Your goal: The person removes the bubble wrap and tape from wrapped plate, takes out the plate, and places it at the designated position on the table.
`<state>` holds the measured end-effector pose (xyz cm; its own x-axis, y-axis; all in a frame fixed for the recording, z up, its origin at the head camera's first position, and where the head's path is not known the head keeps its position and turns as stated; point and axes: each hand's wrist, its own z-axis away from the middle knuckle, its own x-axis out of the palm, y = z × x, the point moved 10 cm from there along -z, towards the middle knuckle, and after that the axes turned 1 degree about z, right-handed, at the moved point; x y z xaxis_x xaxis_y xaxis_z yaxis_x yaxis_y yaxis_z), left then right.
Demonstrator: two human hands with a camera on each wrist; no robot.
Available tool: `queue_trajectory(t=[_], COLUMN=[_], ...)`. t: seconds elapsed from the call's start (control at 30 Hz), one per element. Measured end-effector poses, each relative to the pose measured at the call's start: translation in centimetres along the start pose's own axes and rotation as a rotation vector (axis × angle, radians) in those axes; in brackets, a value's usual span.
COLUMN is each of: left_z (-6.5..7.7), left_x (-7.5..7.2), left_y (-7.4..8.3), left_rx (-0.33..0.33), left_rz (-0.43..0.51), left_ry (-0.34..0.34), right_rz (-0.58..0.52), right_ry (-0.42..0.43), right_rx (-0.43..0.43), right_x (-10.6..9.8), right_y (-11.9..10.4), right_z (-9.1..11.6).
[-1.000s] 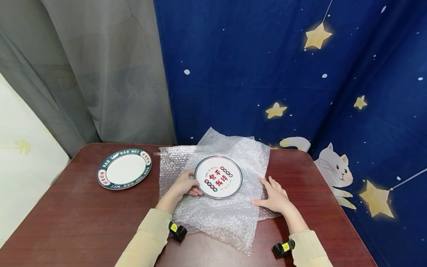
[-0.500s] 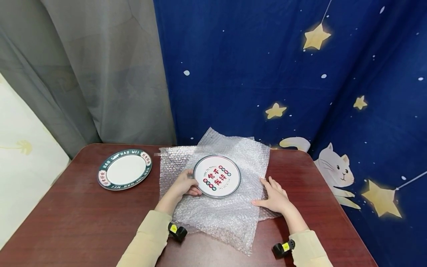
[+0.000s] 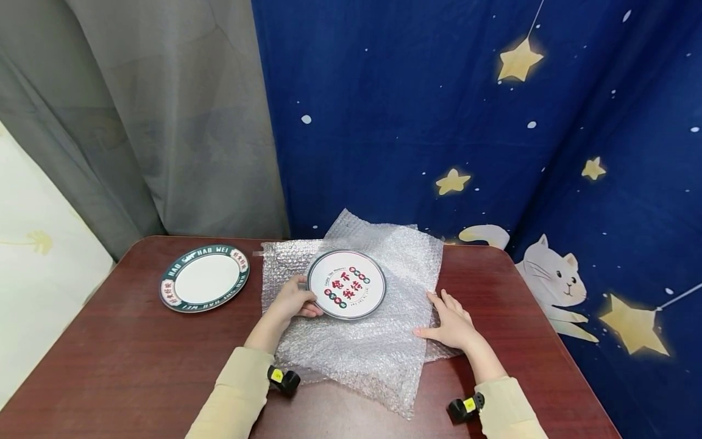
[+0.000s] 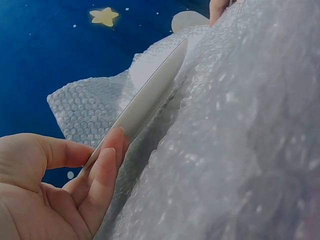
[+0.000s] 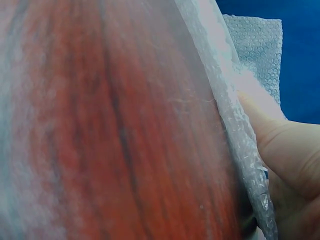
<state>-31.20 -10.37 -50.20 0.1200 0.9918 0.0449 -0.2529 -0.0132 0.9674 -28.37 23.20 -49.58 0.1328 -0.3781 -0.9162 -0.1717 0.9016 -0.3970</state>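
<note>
A white round plate (image 3: 356, 299) with red characters and a dark rim is over the middle of the bubble wrap (image 3: 356, 356). My left hand (image 3: 293, 300) pinches its left edge between thumb and fingers. In the left wrist view the plate (image 4: 147, 102) is seen edge-on, tilted, its near side lifted off the wrap. My right hand (image 3: 451, 321) rests on the right edge of the wrap with fingers spread. The right wrist view shows the thumb of this hand (image 5: 292, 155) against the wrap's border (image 5: 240, 125); the other fingers are mostly hidden there.
Another plate (image 3: 205, 277), oval-looking with a green lettered rim, lies on the left of the red-brown table (image 3: 137, 353). Behind the table hang a grey curtain (image 3: 203, 122) and a blue curtain (image 3: 384, 122) with stars and a cat.
My left hand has drawn the plate to the left and slightly away from me, over the wrap. The right hand stays where it was.
</note>
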Motion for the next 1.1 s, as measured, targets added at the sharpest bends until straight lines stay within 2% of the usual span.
queue_trajectory(t=[0.17,0.5,1.1], left_z=[0.5,0.9,1.9], left_x=[-0.5,-2.1,-4.3], left_y=[0.2,-0.4,-0.6], left_rx=[0.011,0.005,0.019], left_rz=[0.017,0.029,0.042], left_ry=[-0.009,0.049,0.086], right_rz=[0.006,-0.003,-0.019], right_ry=[0.000,-0.016,-0.018], right_rx=[-0.001,0.001,0.000], right_x=[0.0,0.1,0.2], right_y=[0.0,0.0,0.3], right_z=[0.0,0.0,-0.2])
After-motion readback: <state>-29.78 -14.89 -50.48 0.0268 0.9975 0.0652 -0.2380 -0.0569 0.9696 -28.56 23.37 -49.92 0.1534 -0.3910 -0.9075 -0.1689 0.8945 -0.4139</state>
